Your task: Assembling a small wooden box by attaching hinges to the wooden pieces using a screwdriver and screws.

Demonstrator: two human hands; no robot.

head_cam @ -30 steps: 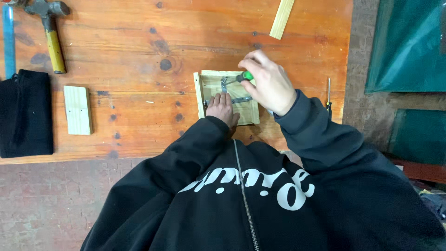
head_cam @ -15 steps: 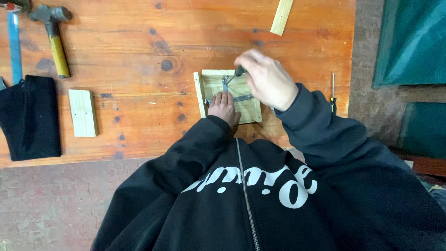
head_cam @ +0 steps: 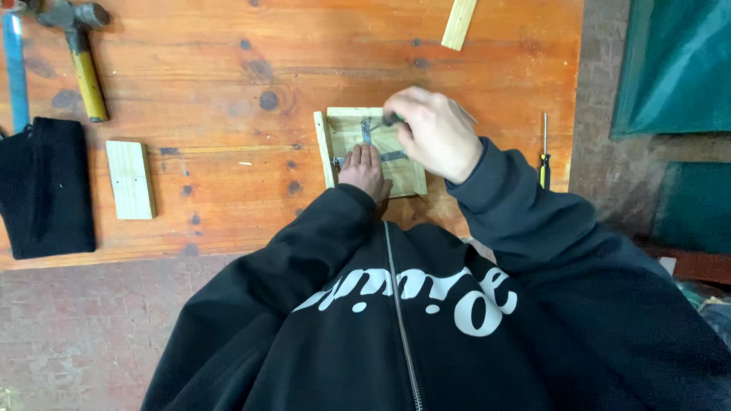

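Observation:
A small pale wooden board with a metal bracket on it lies on the orange wooden table. My left hand rests flat on the board's near part, fingers pressed down beside the bracket. My right hand is closed around a tool with a dark tip that points at the bracket; most of the tool is hidden inside the fist.
A hammer with a yellow handle lies at the far left, a blue strip beside it. A black cloth and a short wood block sit left. A wood slat lies at the top, a screwdriver at the right edge.
My right hand has turned over the bracket, and the tool's green handle, visible a second ago, is now hidden in the fist. My left hand stays on the board.

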